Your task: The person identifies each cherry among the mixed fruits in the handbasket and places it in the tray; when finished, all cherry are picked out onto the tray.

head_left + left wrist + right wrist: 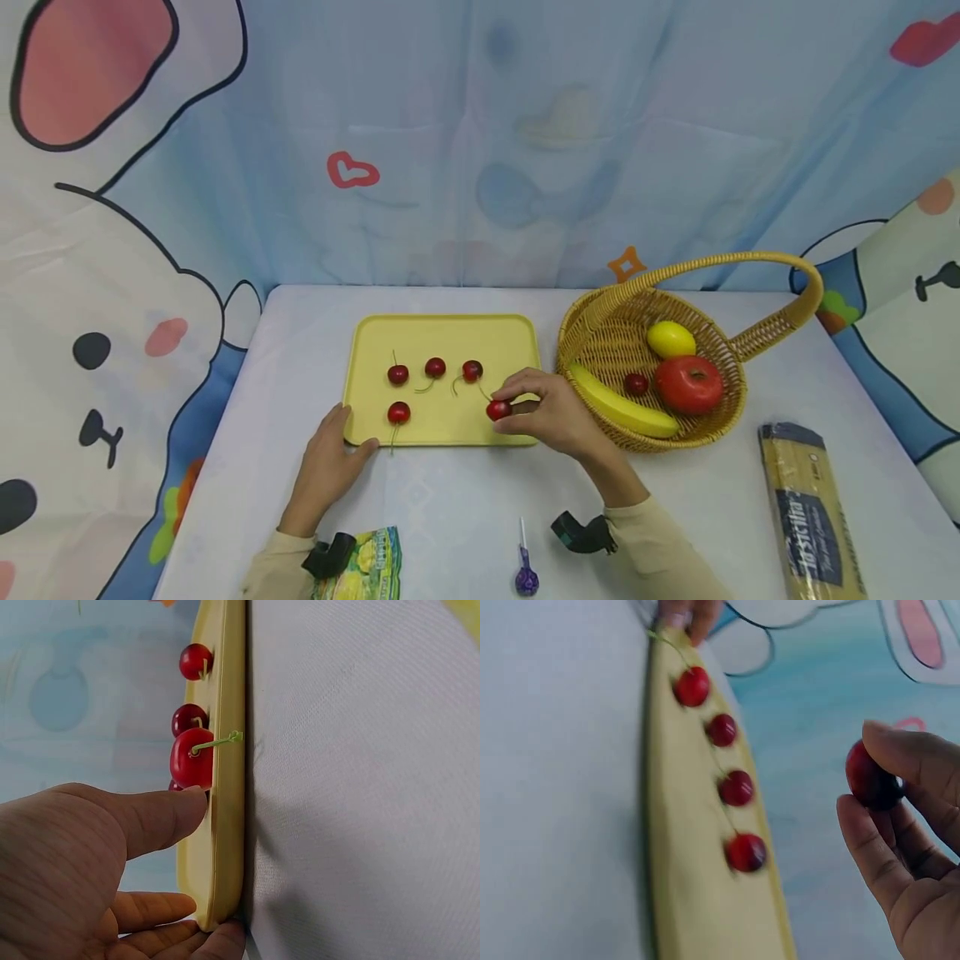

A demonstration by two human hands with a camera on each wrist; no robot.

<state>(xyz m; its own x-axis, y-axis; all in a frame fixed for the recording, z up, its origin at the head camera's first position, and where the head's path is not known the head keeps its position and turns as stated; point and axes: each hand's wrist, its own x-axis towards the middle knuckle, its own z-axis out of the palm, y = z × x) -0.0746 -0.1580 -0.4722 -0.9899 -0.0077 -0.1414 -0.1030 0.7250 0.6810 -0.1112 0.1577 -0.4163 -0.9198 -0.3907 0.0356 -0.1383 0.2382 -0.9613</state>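
Over the right part of the yellow tray (450,329), my right hand (558,412) pinches a red cherry (870,776) between thumb and fingertips. The right wrist view shows this cherry raised off the tray. My left hand (324,467) rests at the tray's near left corner, thumb along the front rim and fingers spread at the side. Several other cherries lie on the tray: one near the front left (399,412), with its green stem over the front rim, and a row behind it, including a cherry (435,367) and another cherry (472,371).
Right of the tray stands a wicker basket (731,417) with a tall handle, holding a banana (622,404), a lemon (671,340), a red tomato-like fruit (688,385) and a cherry (636,383). A pasta packet (810,517), purple lollipop (527,575) and green-yellow bag (371,567) lie nearer.
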